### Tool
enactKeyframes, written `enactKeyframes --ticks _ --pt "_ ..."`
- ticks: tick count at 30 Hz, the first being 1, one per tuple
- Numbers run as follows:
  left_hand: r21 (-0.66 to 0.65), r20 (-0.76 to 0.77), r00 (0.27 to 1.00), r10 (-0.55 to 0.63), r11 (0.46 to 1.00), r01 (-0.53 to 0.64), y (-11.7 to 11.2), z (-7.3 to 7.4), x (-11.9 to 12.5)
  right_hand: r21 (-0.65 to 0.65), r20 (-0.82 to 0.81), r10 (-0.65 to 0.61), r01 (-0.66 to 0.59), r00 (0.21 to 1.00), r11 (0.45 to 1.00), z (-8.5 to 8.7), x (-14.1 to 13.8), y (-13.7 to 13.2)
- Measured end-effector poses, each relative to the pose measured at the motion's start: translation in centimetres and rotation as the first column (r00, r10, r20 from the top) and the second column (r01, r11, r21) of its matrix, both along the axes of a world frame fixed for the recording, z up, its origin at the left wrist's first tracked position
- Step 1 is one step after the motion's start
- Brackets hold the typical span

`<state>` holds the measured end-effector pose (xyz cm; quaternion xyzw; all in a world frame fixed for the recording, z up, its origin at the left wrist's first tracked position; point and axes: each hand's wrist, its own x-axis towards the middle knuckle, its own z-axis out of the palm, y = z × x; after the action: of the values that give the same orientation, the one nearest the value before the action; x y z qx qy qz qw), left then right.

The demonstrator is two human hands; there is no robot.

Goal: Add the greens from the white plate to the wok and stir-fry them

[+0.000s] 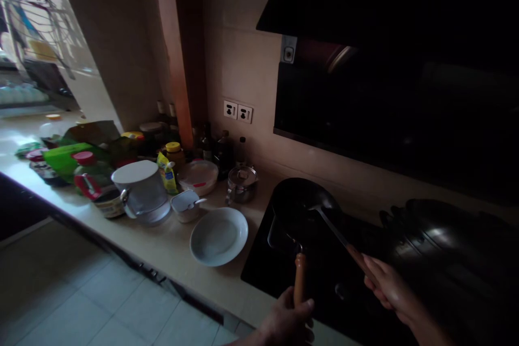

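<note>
A dark wok (298, 211) sits over the left side of the black cooktop, its wooden handle pointing toward me. My left hand (286, 316) is wrapped round that handle. In my right hand (387, 284) is the wooden grip of a metal spatula (332, 225), whose head reaches down into the wok. It is too dark to make out what the wok contains. Left of the cooktop, on the counter, lies a white plate (219, 236) with nothing visible on it.
A second, larger dark pan (433, 232) stands on the right of the cooktop (259, 265). Beyond the plate are a white tub with a spoon (186, 205), a lidded metal pot (242, 184), a water pitcher (141, 189) and several bottles. The range hood (344, 5) hangs above.
</note>
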<state>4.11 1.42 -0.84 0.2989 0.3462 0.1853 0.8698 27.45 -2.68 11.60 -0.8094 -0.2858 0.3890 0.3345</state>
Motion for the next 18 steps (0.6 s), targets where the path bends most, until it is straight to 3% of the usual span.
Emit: enactKeyframes --ticks 4,12,18 --pt "-0.004 -0.018 1.000 0.000 1.000 0.000 -0.1 0.4 0.3 -0.012 0.015 -0.023 0.023 1.000 1.000 -0.5 0.1 -1.2" --pt "0.018 -0.048 0.999 -0.008 1.000 0.009 -0.1 0.8 0.1 -0.146 0.081 -0.004 0.016 0.997 0.989 1.3 -0.6 -3.5" --pt "-0.033 -0.048 0.999 -0.013 0.999 0.012 -0.3 1.1 0.1 -0.017 0.010 -0.021 0.021 1.000 1.000 -1.1 -2.2 -0.5"
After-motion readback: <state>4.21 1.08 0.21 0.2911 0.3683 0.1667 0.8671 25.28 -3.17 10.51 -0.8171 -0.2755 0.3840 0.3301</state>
